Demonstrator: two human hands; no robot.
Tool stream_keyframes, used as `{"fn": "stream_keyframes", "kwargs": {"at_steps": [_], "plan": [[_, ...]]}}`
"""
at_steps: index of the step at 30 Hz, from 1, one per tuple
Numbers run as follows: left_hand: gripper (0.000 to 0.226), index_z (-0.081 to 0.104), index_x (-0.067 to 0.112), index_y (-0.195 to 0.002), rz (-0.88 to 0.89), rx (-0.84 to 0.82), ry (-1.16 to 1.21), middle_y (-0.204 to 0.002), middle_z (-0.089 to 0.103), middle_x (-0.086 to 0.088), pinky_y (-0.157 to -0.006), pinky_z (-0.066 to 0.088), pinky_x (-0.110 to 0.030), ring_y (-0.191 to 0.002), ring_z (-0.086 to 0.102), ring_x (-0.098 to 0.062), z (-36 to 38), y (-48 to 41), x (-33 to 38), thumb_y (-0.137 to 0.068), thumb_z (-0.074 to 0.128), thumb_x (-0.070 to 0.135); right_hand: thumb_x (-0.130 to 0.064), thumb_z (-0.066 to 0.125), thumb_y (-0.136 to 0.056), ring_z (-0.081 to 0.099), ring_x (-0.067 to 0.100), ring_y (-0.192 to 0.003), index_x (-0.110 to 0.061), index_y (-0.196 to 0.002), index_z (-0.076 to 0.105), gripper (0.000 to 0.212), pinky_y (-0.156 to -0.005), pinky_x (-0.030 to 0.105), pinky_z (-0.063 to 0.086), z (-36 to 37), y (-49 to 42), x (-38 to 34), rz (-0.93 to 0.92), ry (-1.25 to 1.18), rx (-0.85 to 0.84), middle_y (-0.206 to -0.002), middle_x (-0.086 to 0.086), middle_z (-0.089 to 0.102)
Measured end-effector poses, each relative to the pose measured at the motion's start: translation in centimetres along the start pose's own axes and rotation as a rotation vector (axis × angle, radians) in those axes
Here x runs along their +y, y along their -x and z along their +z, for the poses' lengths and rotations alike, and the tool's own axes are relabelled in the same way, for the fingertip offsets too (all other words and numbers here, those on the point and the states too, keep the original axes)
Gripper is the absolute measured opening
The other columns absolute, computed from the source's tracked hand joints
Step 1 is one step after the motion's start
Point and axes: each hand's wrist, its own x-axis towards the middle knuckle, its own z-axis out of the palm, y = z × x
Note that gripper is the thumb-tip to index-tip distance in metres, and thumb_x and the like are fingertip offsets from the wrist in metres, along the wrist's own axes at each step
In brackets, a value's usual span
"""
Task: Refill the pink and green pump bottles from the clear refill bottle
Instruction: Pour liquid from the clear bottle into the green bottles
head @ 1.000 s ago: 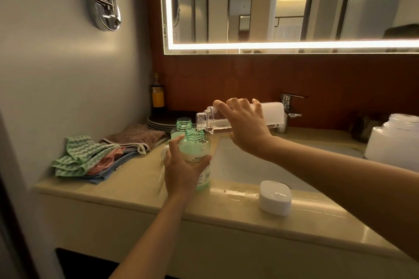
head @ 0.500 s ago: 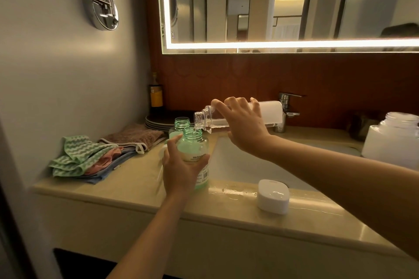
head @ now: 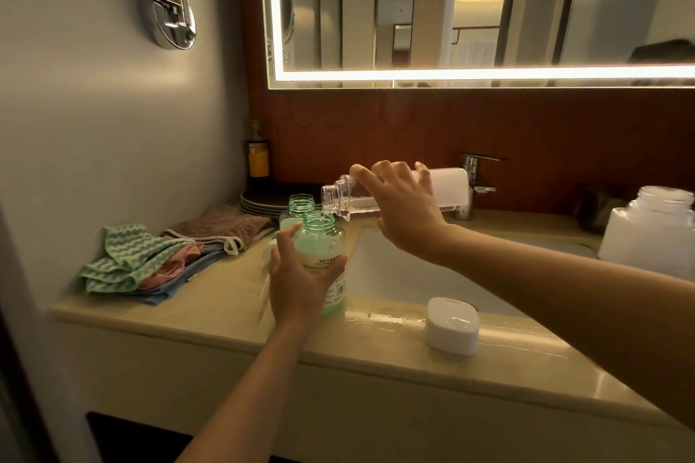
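At the left edge of the sink, the right hand [head: 404, 210] clasps a clear plastic refill bottle with a white label [head: 340, 197] round its middle, fingers curled over the top. The bottle's long axis lies almost level, running left to right. Its base points toward the tap and its open threaded mouth points left, dipped slightly. Liquid pools along its lower side up to the lip.

That mouth hangs just above and slightly right of the open neck of a translucent green plastic bottle [head: 321, 237]. This bottle stands upright on the beige stone counter [head: 210, 297]. The left hand [head: 301, 282] grips its body from the near side, steadying it. The pour seems to turn on keeping the lip over that narrow neck while the base is raised. A second open green-necked bottle [head: 301, 204] stands just behind; its body is mostly hidden, so I cannot tell whether it is the pink one.
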Motion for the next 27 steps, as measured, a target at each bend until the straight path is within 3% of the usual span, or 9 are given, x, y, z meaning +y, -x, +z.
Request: {"fn": "stream_keyframes", "kwargs": {"at_steps": [27], "plan": [[0.078, 0.034, 0.026, -0.129, -0.005, -0.004, 0.001, -0.131, 0.044, -0.008, -0.089, 0.047, -0.04, -0.118, 0.045, -0.026, -0.11, 0.1, 0.06, -0.066, 0.079, 0.035, -0.007, 0.056, -0.084, 0.032, 0.026, -0.126, -0.028, -0.142, 0.019, 0.073, -0.109, 0.053, 0.017, -0.43, 0.2, -0.13, 0.014, 0.0, -0.013, -0.136, 0.004, 0.037]]}}
